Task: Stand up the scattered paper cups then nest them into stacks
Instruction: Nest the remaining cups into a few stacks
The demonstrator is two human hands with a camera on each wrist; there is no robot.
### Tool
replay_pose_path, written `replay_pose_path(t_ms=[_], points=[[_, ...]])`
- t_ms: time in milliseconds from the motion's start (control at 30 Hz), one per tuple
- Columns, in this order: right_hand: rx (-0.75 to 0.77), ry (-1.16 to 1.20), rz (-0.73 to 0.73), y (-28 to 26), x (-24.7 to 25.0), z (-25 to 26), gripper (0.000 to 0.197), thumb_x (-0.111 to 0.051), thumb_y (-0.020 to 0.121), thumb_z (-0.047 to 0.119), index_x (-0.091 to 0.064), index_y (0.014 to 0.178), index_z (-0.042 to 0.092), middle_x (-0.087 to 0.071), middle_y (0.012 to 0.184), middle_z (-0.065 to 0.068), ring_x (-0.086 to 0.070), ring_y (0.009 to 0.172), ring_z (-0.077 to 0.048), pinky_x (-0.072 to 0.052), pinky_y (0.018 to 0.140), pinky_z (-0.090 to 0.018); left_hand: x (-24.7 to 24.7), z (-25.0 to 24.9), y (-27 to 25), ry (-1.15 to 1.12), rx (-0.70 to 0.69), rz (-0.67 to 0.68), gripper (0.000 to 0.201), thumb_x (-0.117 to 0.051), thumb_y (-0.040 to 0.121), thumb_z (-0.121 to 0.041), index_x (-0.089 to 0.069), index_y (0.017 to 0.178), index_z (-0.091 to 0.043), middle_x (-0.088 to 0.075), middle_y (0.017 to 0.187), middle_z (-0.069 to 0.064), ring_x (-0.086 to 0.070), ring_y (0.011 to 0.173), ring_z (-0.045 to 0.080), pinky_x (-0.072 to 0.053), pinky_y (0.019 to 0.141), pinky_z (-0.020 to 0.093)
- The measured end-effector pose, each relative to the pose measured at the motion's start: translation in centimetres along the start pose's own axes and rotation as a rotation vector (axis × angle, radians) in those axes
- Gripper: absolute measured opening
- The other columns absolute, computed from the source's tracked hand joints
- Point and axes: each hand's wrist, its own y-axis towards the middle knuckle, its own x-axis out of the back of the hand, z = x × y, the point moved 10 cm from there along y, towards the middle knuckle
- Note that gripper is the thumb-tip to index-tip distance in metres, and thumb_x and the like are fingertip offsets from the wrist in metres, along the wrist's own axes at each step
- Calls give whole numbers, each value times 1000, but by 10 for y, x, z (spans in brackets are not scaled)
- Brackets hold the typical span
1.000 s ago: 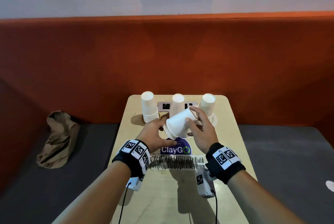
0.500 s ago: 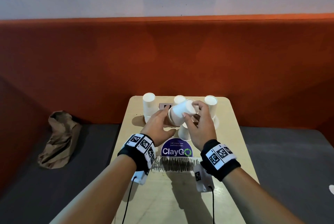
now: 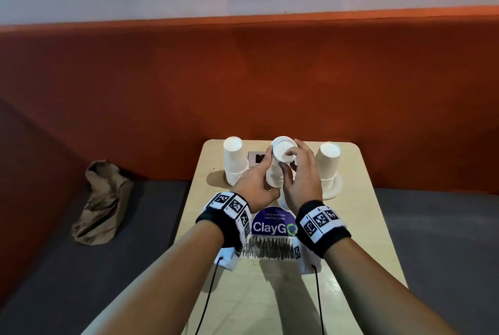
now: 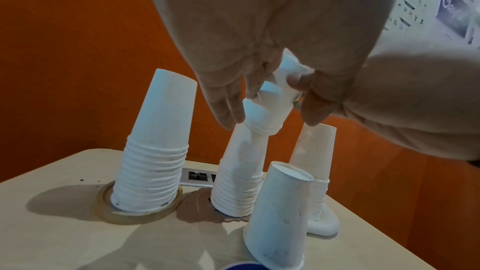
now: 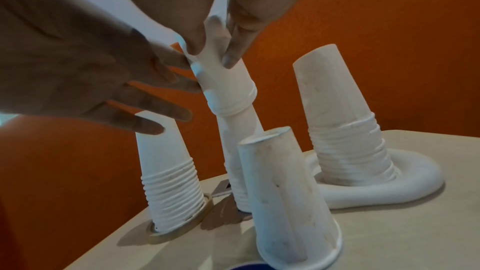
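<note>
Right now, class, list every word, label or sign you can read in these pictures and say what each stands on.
"ClayGO": large white letters on the purple sticker on the table.
"Let's keep our pantries clean.": small print at the top of that sticker, only just legible.
Wall poster in the left wrist view: begins "Cl", the rest too blurred to read.
Wristband tags: black-and-white code patterns, no readable words.

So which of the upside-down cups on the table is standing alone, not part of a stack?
The single cup nearest the person, in front of the middle stack; the three behind show many nested rims.
</note>
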Motion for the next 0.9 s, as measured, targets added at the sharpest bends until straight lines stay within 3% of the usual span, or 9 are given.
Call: replay_pose_path(t_ms=[100, 167, 267, 400, 467, 567, 667, 767, 900], points=[[-25, -37, 92, 1, -14, -6, 39, -55, 96, 11, -50, 135, 16, -36, 157, -1, -44, 128, -17, -35, 104, -22, -2, 3, 4, -36, 8, 9, 99, -66, 81, -17, -2, 155, -36, -68, 105, -2, -66, 95, 16, -53, 91, 37], [-35, -93, 147, 0, -22, -11, 53, -54, 95, 7, -42, 144, 22, -26, 162, 2, -48, 129, -25, -40, 107, -34, -4, 7, 7, -59, 10, 15, 100, -66, 82, -19, 0, 155, -37, -68, 111, -3, -66, 98, 16, -53, 92, 37], [-47, -153, 253, 0, -36, -20, 72, -50, 94, 8, -22, 155, 34, -7, 167, 5, -45, 136, -32, -42, 109, -44, -7, 11, 15, -57, 17, 28, 101, -66, 84, -24, 5, 155, -35, -67, 120, -1, -65, 105, 16, -52, 96, 38], [-38, -161, 316, 0, -44, -29, 94, -48, 94, 8, 16, 152, 48, 10, 167, 7, -36, 144, -31, -43, 108, -46, -10, 11, 22, -65, 5, 32, 99, -63, 85, -19, 6, 155, -34, -61, 132, -1, -62, 114, 18, -49, 101, 40], [-36, -143, 321, 0, -45, -32, 100, -47, 94, 7, 27, 146, 50, 14, 167, 7, -25, 150, -25, -37, 115, -43, -11, 15, 27, -47, 3, 17, 98, -61, 83, -18, 4, 154, -36, -58, 136, -1, -58, 120, 18, -47, 103, 42], [-48, -124, 328, 0, -47, -39, 99, -47, 93, 5, 23, 151, 43, 15, 167, 6, -13, 153, -19, -32, 118, -39, -15, 25, 34, -19, 25, 4, 93, -60, 83, -17, -3, 154, -37, -58, 137, -1, -56, 123, 19, -46, 105, 40], [-56, -212, 374, -1, -54, -53, 95, -51, 92, 9, 15, 154, 39, 8, 168, -1, -23, 150, -28, -36, 114, -49, -16, 34, 41, 4, 71, 6, 86, -57, 84, -8, -14, 155, -30, -62, 129, 2, -60, 117, 20, -49, 102, 36], [-78, -277, 403, -3, -61, -68, 92, -55, 92, 15, 7, 156, 38, -1, 168, -6, -16, 152, -29, -31, 116, -53, -17, 40, 45, 50, 119, 18, 82, -52, 84, -1, -17, 156, -19, -59, 134, 7, -56, 123, 23, -45, 105, 34], [-82, -311, 428, -3, -65, -72, 95, -57, 91, 19, 10, 155, 40, -4, 167, -7, -12, 153, -28, -29, 117, -53, -23, 48, 48, 48, 156, 37, 83, -51, 82, -1, -17, 156, -19, -58, 137, 6, -54, 126, 23, -44, 106, 36]])
